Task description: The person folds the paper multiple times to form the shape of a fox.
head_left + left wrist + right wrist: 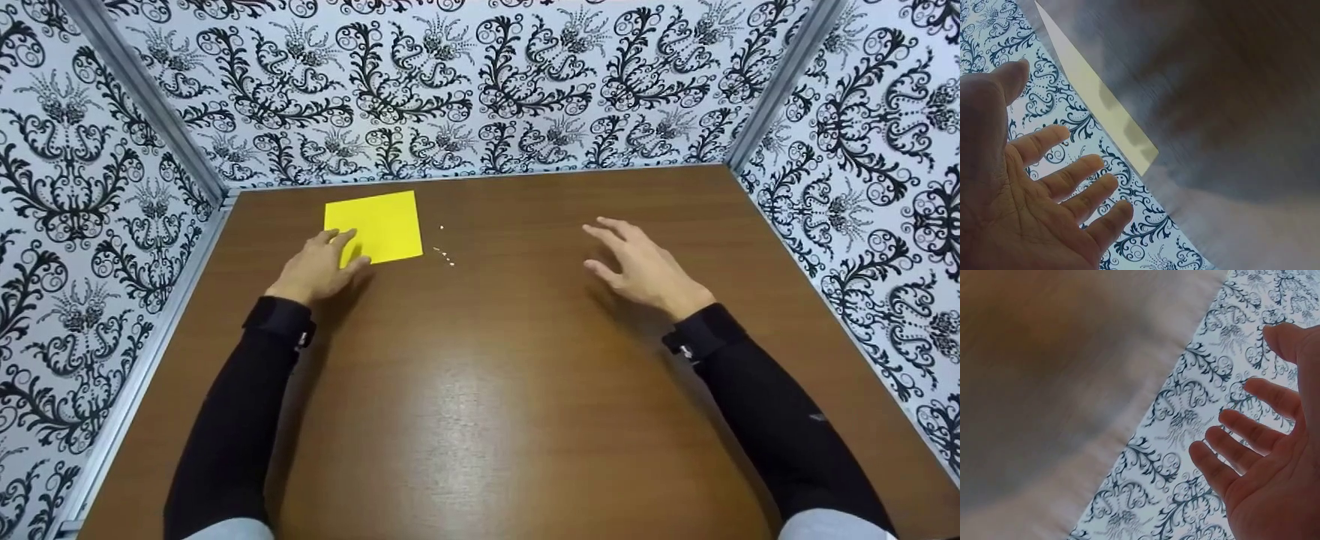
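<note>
A flat yellow sheet (382, 225) lies toward the back left of the brown table, its lower left corner overlapped by my left hand (319, 266) in the head view. That hand holds nothing, and its fingers are spread and relaxed above the surface. In the left wrist view the pale sheet (1112, 115) shows beyond the spread fingers (1072, 177). My right hand (641, 266) hovers over the right half of the table, thumb apart and fingers loosely extended. The right wrist view shows its bare palm (1275, 484) and nothing held. Several tiny white bits (444, 256) lie right of the sheet.
The wooden table (480, 360) is bounded by walls with black-and-white scroll patterns (480, 90) at the back and both sides. Metal posts (780, 90) stand at the back corners. Black bands and sleeves (232, 420) cover both forearms.
</note>
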{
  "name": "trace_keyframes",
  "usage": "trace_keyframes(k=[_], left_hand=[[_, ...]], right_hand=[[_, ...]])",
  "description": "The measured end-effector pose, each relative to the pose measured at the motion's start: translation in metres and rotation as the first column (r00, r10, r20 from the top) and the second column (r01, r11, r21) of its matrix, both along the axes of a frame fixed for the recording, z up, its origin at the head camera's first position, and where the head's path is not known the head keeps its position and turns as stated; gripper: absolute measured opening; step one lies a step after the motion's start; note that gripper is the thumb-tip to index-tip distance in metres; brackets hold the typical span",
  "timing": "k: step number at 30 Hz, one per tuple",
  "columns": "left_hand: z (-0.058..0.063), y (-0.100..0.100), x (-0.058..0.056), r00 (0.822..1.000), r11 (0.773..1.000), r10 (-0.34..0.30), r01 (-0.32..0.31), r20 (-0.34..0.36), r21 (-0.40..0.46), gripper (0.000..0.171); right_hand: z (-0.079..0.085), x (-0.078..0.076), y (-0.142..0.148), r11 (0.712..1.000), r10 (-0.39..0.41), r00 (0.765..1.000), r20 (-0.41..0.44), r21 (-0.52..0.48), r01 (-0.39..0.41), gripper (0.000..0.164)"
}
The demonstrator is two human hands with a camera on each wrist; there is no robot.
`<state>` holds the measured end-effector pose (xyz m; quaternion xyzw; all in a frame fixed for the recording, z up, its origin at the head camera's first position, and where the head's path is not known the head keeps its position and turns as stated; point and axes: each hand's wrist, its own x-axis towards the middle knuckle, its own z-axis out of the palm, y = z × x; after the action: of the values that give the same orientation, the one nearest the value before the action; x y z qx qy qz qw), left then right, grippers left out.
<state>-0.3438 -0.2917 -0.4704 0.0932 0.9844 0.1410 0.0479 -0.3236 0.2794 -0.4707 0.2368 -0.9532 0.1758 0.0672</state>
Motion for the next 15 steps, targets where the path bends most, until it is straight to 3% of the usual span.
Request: trace_keyframes(k=[15], left_hand=[[-0.011,0.014,-0.010,0.998,1.000,0.015,-0.015,0.069,0.007,0.081]], right_hand=[[0.004,0.000,-0.043,0.995,0.078,0.996,-0.039,-0.052,-0.080,0.064]])
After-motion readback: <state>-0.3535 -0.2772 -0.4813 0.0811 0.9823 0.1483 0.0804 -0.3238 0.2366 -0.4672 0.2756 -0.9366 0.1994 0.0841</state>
